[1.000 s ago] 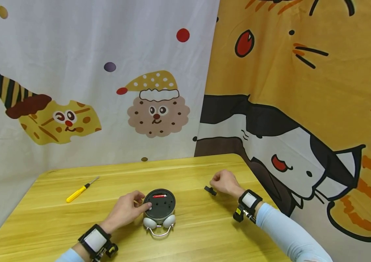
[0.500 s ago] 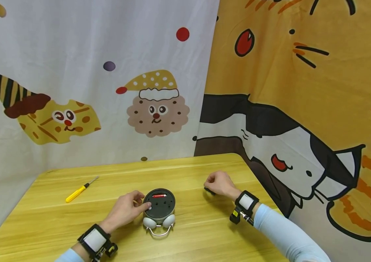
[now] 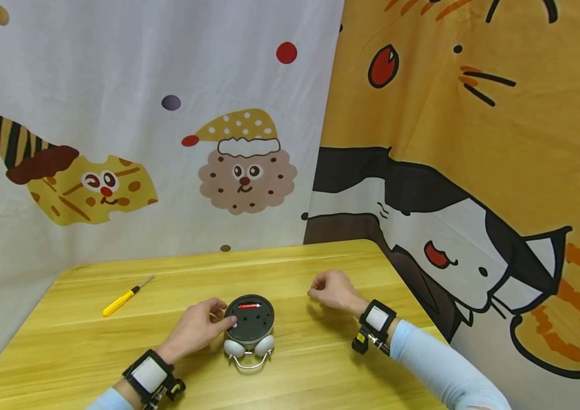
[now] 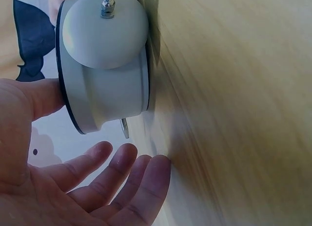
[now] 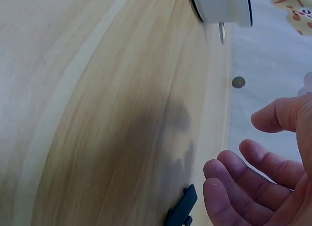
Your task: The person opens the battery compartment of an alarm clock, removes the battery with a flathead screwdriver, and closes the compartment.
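Note:
A twin-bell alarm clock [image 3: 256, 330] lies face down on the table, its black back upward and its white bells toward me. A red battery [image 3: 249, 306] sits in the slot on its back. My left hand [image 3: 194, 331] rests its thumb against the clock's rim; in the left wrist view the other fingers [image 4: 127, 155] are loosely bent, apart from the white casing. Above the table to the clock's right hovers my right hand [image 3: 334, 290], nothing between its relaxed fingers. Near those fingers, the right wrist view shows a small black battery cover [image 5: 181, 206] on the table; the hand hides it from the head view.
A yellow-handled screwdriver [image 3: 120, 302] lies at the left of the wooden table [image 3: 177, 364]. Behind the table hangs a printed cartoon curtain [image 3: 131, 74]. The clock's silver handle [image 3: 250, 364] points toward the near edge.
My right hand has moved left and slightly toward me, covering the battery cover in the head view. The left hand and the clock have stayed in place.

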A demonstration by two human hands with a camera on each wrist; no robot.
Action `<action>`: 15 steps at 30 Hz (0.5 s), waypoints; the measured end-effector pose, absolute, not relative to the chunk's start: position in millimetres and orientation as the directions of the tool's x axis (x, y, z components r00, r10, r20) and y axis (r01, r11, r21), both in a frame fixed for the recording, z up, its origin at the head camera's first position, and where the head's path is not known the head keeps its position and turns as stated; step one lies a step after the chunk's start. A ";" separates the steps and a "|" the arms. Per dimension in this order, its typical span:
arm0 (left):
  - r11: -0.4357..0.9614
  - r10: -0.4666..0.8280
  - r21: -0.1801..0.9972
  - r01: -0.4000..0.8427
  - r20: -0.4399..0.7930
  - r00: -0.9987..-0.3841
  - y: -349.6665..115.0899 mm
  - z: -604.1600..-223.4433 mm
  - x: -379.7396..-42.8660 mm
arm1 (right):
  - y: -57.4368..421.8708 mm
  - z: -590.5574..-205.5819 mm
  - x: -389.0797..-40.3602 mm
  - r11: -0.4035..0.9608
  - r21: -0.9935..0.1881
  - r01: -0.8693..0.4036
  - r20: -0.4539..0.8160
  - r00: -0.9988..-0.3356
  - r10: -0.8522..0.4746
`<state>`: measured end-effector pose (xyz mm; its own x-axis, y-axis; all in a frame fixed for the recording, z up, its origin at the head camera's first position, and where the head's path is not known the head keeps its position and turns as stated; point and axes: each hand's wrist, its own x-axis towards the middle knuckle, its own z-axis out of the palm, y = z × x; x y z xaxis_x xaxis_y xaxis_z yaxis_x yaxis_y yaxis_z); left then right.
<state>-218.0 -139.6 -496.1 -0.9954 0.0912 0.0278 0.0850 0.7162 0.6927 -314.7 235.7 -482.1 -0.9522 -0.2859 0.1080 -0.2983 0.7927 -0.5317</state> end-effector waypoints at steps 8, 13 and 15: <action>0.720 0.096 0.689 0.089 0.028 -0.995 -139.6 -496.3 -219.3 | 227.9 -481.2 -310.3 0.783 -0.534 -0.319 0.101 -0.943 -0.316; 0.724 0.104 0.681 0.105 0.043 -0.994 -141.8 -496.7 -219.7 | 225.9 -481.8 -309.9 0.781 -0.537 -0.319 0.091 -0.942 -0.322; 0.726 0.103 0.679 0.109 0.050 -0.993 -143.0 -497.2 -220.1 | 225.5 -482.5 -309.8 0.782 -0.535 -0.320 0.089 -0.942 -0.324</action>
<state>-220.1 -143.0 -497.2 -0.9934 0.1031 0.0499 0.1094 0.7257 0.6792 -309.8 225.5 -482.5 -0.9418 -0.3241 0.0890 -0.3197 0.7823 -0.5347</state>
